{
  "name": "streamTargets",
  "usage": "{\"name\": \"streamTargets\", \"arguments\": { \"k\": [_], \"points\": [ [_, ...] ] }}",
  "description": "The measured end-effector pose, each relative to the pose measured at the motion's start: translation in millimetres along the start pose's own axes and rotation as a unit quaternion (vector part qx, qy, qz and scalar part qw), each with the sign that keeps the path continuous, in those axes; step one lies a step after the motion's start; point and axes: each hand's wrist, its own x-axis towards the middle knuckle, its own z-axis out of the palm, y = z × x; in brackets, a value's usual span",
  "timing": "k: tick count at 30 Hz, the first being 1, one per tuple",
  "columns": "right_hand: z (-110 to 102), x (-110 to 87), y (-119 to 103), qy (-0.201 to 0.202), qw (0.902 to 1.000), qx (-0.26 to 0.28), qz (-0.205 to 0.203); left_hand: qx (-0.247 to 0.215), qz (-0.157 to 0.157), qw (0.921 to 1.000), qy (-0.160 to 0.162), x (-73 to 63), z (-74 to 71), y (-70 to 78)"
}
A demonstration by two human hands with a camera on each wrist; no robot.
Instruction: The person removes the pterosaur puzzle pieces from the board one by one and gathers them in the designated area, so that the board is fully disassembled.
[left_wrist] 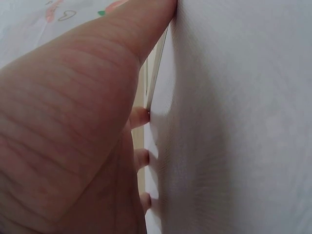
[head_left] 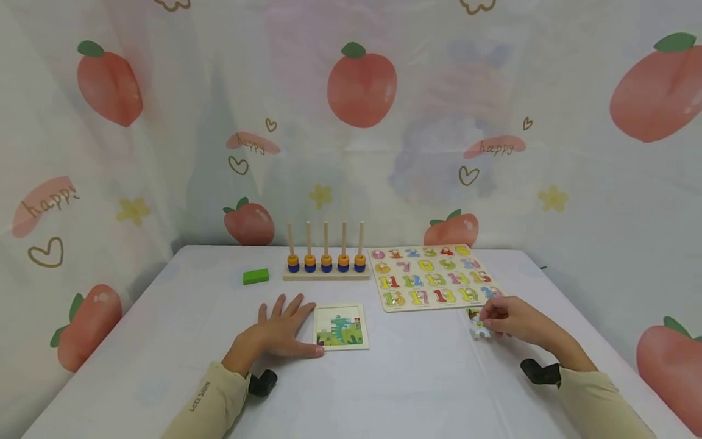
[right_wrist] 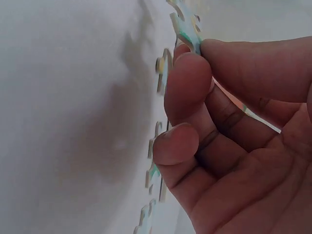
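One small puzzle piece (right_wrist: 187, 29) is pinched between the thumb and fingers of the right hand (head_left: 515, 320), just beside other loose pieces (head_left: 480, 333) on the table (head_left: 417, 390). From where I stand, the puzzle frame (head_left: 364, 332) lies well off to that hand's left, nearly square, no clear long axis. The left hand (head_left: 282, 332) is nearer it, fingers spread wide, thumb and forefinger at its left corners.
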Motion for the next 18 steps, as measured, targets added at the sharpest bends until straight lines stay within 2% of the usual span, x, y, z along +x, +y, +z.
{"name": "streamTargets", "arguments": {
  "k": [7,18],
  "points": [
    [-0.6,-0.4,8.4,-0.005,0.9996,0.006,0.027,0.010,-0.006,0.9999,0.001,-3.9,-3.0,4.3],
    [3.4,4.7,8.6,0.015,0.9978,-0.036,0.053,0.010,-0.007,0.9999,0.004,-1.3,-2.1,3.1]
  ]
}}
